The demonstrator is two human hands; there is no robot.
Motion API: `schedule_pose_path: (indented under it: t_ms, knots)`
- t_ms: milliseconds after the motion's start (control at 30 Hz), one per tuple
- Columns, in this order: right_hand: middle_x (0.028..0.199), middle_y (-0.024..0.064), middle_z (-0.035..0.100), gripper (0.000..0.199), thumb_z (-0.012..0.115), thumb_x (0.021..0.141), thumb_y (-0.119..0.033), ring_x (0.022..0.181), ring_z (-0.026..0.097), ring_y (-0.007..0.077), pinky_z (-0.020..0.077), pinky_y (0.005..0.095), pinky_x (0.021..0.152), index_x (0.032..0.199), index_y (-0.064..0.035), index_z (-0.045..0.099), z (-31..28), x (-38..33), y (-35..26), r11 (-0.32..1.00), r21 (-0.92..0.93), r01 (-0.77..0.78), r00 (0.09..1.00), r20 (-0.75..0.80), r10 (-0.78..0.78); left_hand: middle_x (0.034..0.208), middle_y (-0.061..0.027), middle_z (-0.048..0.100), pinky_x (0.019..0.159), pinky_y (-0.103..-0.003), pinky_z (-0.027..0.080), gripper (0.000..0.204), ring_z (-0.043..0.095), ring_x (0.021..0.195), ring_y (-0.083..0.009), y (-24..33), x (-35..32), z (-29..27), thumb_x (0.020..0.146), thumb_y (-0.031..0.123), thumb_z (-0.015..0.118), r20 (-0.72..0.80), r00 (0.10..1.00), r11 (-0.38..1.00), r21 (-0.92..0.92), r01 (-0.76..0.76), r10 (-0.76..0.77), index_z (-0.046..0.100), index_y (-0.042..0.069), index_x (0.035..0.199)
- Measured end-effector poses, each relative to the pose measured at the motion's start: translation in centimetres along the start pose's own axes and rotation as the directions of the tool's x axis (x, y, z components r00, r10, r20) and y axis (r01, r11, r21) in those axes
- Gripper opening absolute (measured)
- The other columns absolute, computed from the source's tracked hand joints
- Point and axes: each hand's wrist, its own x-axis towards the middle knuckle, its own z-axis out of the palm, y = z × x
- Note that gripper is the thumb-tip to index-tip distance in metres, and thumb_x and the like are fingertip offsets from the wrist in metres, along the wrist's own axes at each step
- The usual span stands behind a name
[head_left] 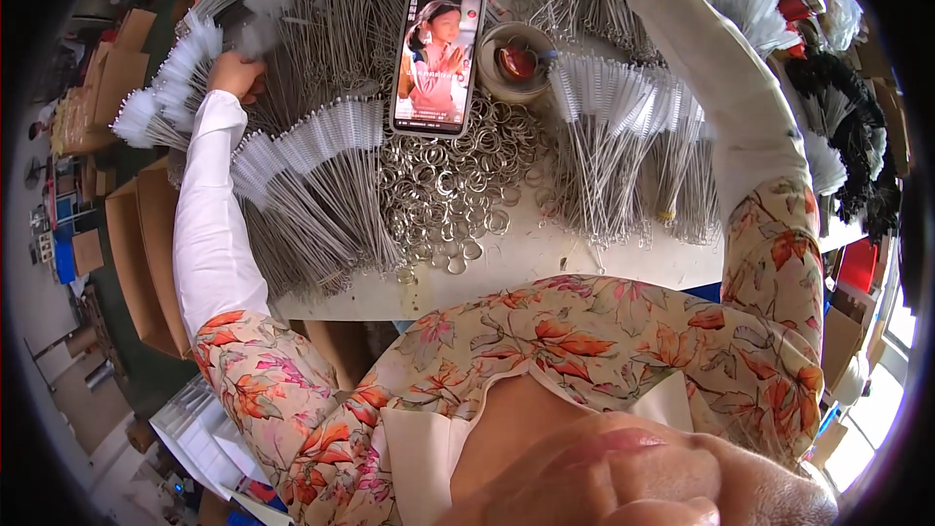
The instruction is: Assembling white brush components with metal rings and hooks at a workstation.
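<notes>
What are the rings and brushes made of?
Rings: probably metal, polished, because they gleam silver. Brushes: the thin grey stems look like smooth metal wire; the fuzzy whitish bristles may be plastic, but looks alone can't settle it.

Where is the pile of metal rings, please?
In the head view, the metal rings lie upper centre, below the smartphone, between two groups of wire-handled brushes.

Bright daylight, curved dark rim
You get white glare from windows (884, 419) low right of the phone (434, 63), glinting rings (458, 170) below it, softened bristles on brushes (317, 148) to its left, bent boxes (115, 83) farther left.
</notes>
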Motion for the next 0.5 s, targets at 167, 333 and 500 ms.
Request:
schedule_pose_path:
  t_ms: [167,333,500]
  knots:
    - [0.075,0.0139,0.065,0.029,0.066,0.076,-0.023,0.064,0.064,0.0224,0.052,0.0345,0.052,0.09,0.0025,0.065,5.6,2.3,-2.3,0.958,-0.264,-0.112,0.99,0.059,0.132,0.08,-0.011,0.064,0.057,-0.036,0.054,0.021,0.066,0.068,-0.0237,-2.4,0.1,-0.1,0.081,0.016,0.06,0.054,0.987,0.918,-0.361,0.162,-0.153,0.059,-0.002,0.091]
    - [0.089,0.0206,0.065,0.029,0.06,0.073,-0.026,0.086,0.064,0.0332,0.0502,0.0447,0.074,0.085,0.0,0.065,8.9,2.9,1.4,0.535,-0.845,-0.007,0.837,-0.298,-0.459,0.083,-0.0113,0.063,0.059,-0.037,0.055,0.023,0.066,0.069,-0.0242,-1.5,-0.2,-0.1,0.081,0.015,0.058,0.08,0.988,0.921,-0.357,0.154,-0.134,0.056,-0.003,0.095]
    - [0.079,0.0188,0.065,0.027,0.06,0.074,-0.026,0.078,0.065,0.0312,0.052,0.0393,0.067,0.085,-0.0022,0.066,5.7,5.1,2.9,0.688,-0.713,-0.135,0.903,-0.374,-0.21,0.078,-0.007,0.06,0.058,-0.034,0.052,0.019,0.063,0.066,-0.021,-2.0,0.0,-0.5,0.082,0.02,0.058,0.097,0.991,0.927,-0.356,0.122,-0.093,0.057,0.002,0.088]
